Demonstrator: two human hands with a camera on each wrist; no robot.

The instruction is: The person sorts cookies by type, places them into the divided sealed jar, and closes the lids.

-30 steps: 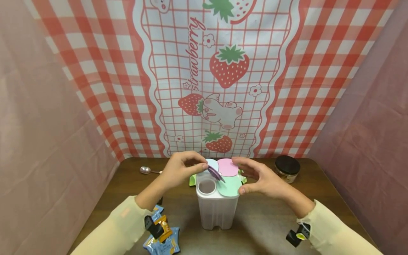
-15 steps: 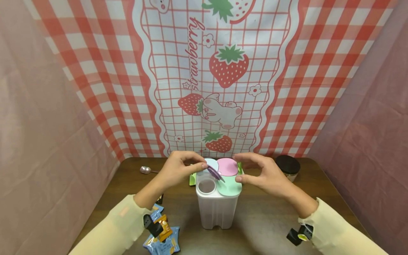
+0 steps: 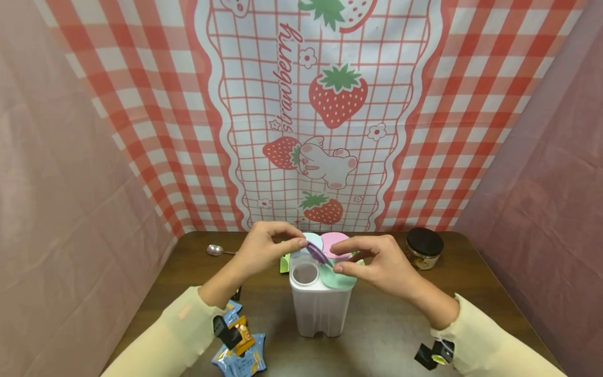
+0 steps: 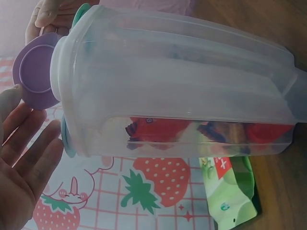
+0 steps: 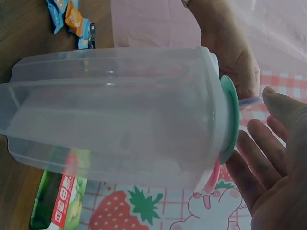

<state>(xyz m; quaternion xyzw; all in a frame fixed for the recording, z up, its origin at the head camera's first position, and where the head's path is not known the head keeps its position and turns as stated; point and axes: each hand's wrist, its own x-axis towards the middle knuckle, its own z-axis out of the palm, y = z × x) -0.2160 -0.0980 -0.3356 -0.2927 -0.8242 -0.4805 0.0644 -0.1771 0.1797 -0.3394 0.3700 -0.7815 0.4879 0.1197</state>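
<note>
A tall translucent storage container (image 3: 322,312) stands upright, with light blue (image 3: 312,239), pink (image 3: 333,241) and mint green lids (image 3: 341,281) on its top. My left hand (image 3: 266,250) pinches the edge of a purple lid (image 3: 317,252), which is tipped up beside its uncovered round opening (image 3: 305,274). In the left wrist view the underside of the purple lid (image 4: 36,72) shows a raised ring. Over the mint green lid, my right hand (image 3: 383,263) has thumb and fingers apart, with fingertips close to the purple lid's right end. Red packets (image 4: 160,132) show through the container wall.
Blue snack packets (image 3: 242,361) and an orange one (image 3: 244,335) lie at front left. A spoon (image 3: 215,251) lies at back left. At back right stands a jar with a black lid (image 3: 425,242). A green package (image 5: 69,191) is behind the container.
My right hand has moved left from the container's right side, over the mint green lid to the purple lid. My left hand holds the purple lid in nearly the same place.
</note>
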